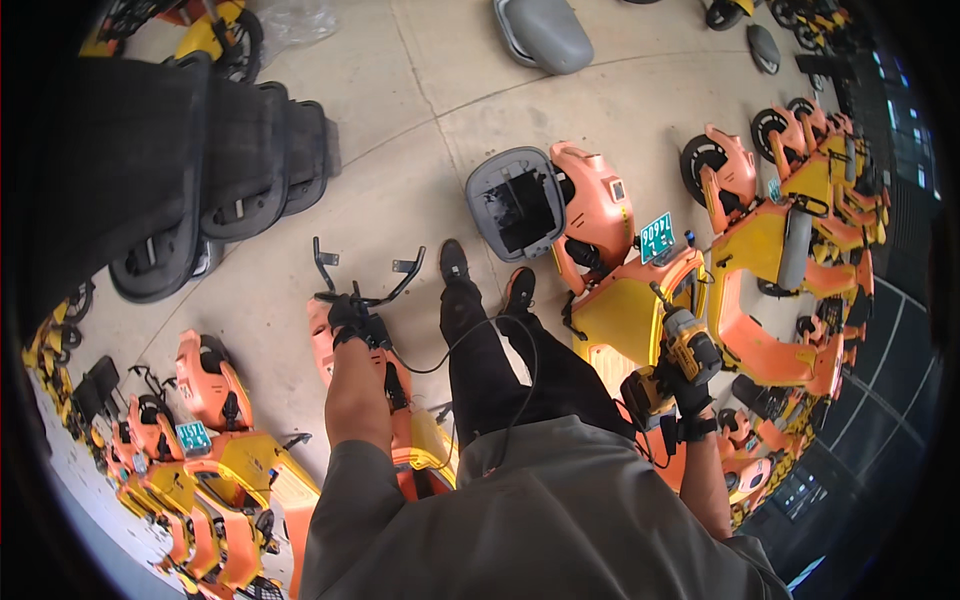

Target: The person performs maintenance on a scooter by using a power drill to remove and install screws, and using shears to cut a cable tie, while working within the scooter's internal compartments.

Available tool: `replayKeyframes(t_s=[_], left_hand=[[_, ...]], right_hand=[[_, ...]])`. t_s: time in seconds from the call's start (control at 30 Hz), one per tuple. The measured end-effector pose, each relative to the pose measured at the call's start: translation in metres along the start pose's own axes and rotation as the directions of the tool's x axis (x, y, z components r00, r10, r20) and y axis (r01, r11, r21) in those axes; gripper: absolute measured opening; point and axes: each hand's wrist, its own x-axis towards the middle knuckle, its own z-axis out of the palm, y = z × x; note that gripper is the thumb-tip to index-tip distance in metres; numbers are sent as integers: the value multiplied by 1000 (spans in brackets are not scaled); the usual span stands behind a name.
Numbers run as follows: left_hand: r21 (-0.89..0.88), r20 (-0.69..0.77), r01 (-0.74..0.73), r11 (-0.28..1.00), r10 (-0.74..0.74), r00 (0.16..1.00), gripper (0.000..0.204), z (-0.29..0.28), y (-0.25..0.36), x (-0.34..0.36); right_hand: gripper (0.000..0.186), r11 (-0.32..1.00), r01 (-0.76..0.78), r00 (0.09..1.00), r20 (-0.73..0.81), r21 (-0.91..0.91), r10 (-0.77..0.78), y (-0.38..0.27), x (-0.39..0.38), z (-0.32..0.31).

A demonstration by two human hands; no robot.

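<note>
My gloved left hand (pixel 348 322) is closed on the stem of a black handlebar (pixel 385 298), which has two bracket plates and sits on a pink-and-yellow scooter (pixel 428 440) at lower left of centre. A black cable loops from there across my legs. My gloved right hand (pixel 688 392) grips a yellow-and-black cordless drill (pixel 690 340), held pointing forward beside another pink-and-yellow scooter (pixel 610 320) at my right. That scooter carries a grey-rimmed black basket (pixel 478 200) at its front and has a teal plate.
Rows of scooters (pixel 740 270) line both sides. Stacked black basket-like parts (pixel 160 270) are at upper left. A grey plastic piece (pixel 550 38) lies on the concrete floor (pixel 390 180) ahead. A dark surface with pale grid lines (pixel 885 370) is at far right.
</note>
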Motion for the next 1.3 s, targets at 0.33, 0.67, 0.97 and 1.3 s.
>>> replayKeyframes(t_s=[0.33, 0.67, 0.97, 1.3], left_hand=[[-422, 10, 213, 881, -230, 973, 22, 84, 86, 26], [-146, -52, 158, 976, -167, 985, 25, 89, 55, 58], [-204, 158, 308, 929, -279, 947, 21, 204, 182, -20], [383, 413, -247, 890, 75, 908, 45, 335, 303, -24]], right_hand=[[29, 991, 38, 997, -57, -129, -46, 10, 8, 13], [41, 936, 100, 994, 71, -339, -80, -12, 18, 25], [38, 999, 37, 997, 65, -20, -35, -2, -6, 11], [34, 870, 149, 989, 64, -470, -135, 44, -34, 16]])
